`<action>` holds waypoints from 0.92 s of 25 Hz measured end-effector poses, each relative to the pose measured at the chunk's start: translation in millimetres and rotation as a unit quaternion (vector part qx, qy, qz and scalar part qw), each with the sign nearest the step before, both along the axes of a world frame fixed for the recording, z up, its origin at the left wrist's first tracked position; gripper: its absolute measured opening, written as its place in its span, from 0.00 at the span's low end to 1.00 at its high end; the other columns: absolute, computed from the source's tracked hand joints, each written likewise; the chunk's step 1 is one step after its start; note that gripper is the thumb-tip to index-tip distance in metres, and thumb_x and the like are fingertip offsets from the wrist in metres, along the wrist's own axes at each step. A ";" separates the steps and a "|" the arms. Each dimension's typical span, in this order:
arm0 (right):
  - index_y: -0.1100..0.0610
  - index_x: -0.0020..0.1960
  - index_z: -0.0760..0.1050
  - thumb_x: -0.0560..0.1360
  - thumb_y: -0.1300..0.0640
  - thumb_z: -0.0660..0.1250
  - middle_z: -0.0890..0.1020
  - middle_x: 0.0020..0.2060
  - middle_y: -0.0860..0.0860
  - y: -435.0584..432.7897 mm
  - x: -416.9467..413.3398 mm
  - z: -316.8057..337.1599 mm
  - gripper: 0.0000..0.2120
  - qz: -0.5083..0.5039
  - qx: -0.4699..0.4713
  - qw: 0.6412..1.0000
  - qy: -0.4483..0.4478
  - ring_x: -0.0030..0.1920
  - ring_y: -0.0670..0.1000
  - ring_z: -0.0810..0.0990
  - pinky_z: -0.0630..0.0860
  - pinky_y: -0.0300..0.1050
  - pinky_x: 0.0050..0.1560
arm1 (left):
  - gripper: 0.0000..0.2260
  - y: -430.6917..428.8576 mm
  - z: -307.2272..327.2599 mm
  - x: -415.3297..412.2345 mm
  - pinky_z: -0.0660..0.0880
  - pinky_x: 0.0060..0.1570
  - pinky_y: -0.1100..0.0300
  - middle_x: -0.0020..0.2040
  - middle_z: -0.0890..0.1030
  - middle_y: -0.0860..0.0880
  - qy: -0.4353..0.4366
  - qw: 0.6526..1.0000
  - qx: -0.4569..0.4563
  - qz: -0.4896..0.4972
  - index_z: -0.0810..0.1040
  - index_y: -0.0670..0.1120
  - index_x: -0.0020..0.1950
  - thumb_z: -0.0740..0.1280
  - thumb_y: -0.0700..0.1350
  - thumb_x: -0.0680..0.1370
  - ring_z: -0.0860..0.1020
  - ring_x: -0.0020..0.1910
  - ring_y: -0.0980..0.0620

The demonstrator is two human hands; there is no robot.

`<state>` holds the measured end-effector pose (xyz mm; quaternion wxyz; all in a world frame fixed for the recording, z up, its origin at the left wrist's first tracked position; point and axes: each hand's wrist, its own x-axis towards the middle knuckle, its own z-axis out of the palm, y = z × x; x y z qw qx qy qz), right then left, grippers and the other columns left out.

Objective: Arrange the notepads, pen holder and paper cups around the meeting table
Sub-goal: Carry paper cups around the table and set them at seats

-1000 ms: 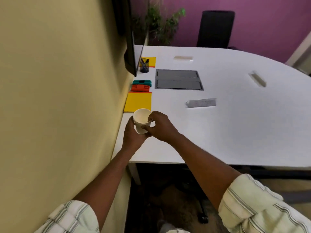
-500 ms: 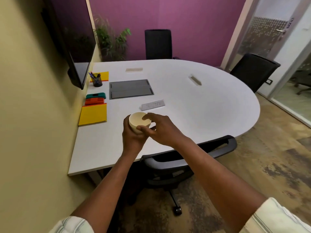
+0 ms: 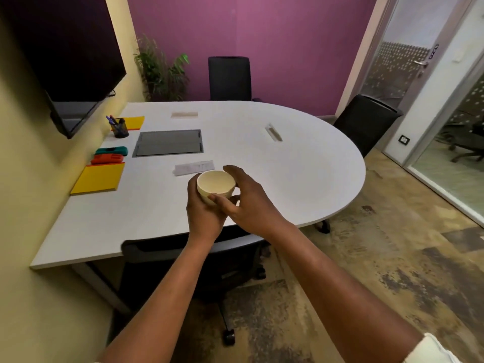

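Purple and cream walls enclose a white half-oval worktop, ringed by dark chairs, that we view from its near edge. We hold a paper cup, possibly a nested stack, in the air over the near edge: the left hand is clasped around its base and lower wall, while the right hand pinches the wall just below the rim. Along the left edge lie a yellow notepad and, at the far left corner, a second notepad touching the pen holder. We judge the cup very light, thin-walled and easily crushed; the stiff rolled rim and the base tolerate pressure best, so a gentle grip there seems wise. No cup stands on the worktop yet.
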<state>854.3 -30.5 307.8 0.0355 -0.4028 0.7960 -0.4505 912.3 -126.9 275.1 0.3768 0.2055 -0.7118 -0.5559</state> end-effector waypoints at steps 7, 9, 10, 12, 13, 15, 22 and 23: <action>0.50 0.72 0.63 0.70 0.47 0.73 0.72 0.66 0.44 87.9 -64.4 -4.6 0.34 -0.054 -0.044 0.995 -0.071 0.58 0.40 0.72 0.77 0.39 0.56 | 0.30 88.4 -2.7 -78.1 0.69 0.39 0.81 0.54 0.73 0.55 0.000 0.999 0.024 -0.035 0.67 0.43 0.65 0.75 0.34 0.67 0.74 0.46 0.67; 0.49 0.72 0.63 0.70 0.47 0.73 0.72 0.67 0.43 100.7 -91.6 -15.5 0.34 -0.071 -0.039 0.994 -0.071 0.58 0.38 0.72 0.76 0.37 0.56 | 0.24 108.0 -12.2 -109.8 0.71 0.35 0.79 0.51 0.73 0.54 0.019 0.996 0.059 -0.061 0.67 0.43 0.63 0.70 0.29 0.71 0.76 0.41 0.71; 0.49 0.72 0.63 0.70 0.47 0.73 0.71 0.67 0.43 105.8 -105.7 -20.4 0.34 -0.079 -0.035 0.993 -0.075 0.57 0.37 0.72 0.76 0.36 0.56 | 0.22 115.2 -18.6 -124.9 0.72 0.33 0.78 0.50 0.73 0.54 0.022 0.995 0.076 -0.068 0.67 0.44 0.62 0.67 0.28 0.73 0.76 0.40 0.73; 0.49 0.72 0.63 0.69 0.46 0.73 0.71 0.66 0.42 114.5 -142.3 -30.0 0.35 -0.087 -0.022 0.992 -0.086 0.54 0.34 0.73 0.74 0.29 0.52 | 0.21 126.4 -30.7 -161.8 0.73 0.32 0.76 0.51 0.73 0.51 0.028 0.991 0.108 -0.069 0.67 0.44 0.61 0.66 0.27 0.73 0.77 0.41 0.72; 0.49 0.71 0.63 0.69 0.47 0.73 0.71 0.66 0.41 117.0 -163.2 -34.8 0.34 -0.086 -0.019 0.992 -0.088 0.52 0.31 0.73 0.73 0.26 0.49 | 0.21 129.8 -35.0 -183.3 0.73 0.33 0.77 0.52 0.73 0.50 0.028 0.990 0.128 -0.055 0.68 0.43 0.62 0.67 0.28 0.73 0.77 0.43 0.68; 0.50 0.71 0.64 0.69 0.48 0.74 0.71 0.66 0.42 120.5 -201.6 -41.0 0.34 -0.082 -0.013 0.993 -0.082 0.54 0.30 0.72 0.70 0.22 0.47 | 0.21 129.3 -38.8 -220.1 0.75 0.35 0.74 0.55 0.74 0.47 0.046 0.983 0.169 -0.047 0.70 0.44 0.61 0.69 0.32 0.71 0.77 0.47 0.60; 0.50 0.70 0.65 0.68 0.50 0.74 0.71 0.66 0.42 98.8 -328.9 -61.8 0.34 -0.054 0.007 0.996 -0.073 0.65 0.41 0.71 0.67 0.24 0.54 | 0.16 116.2 -64.4 -339.6 0.80 0.46 0.53 0.54 0.78 0.48 0.054 0.972 0.230 -0.015 0.73 0.49 0.59 0.68 0.47 0.72 0.79 0.51 0.53; 0.51 0.70 0.66 0.68 0.50 0.75 0.72 0.65 0.43 93.1 -344.7 -65.1 0.34 -0.044 0.007 0.996 -0.074 0.64 0.41 0.72 0.69 0.26 0.55 | 0.14 113.3 -66.0 -352.3 0.81 0.45 0.54 0.54 0.78 0.50 0.044 0.974 0.221 0.006 0.72 0.49 0.60 0.67 0.43 0.74 0.80 0.49 0.58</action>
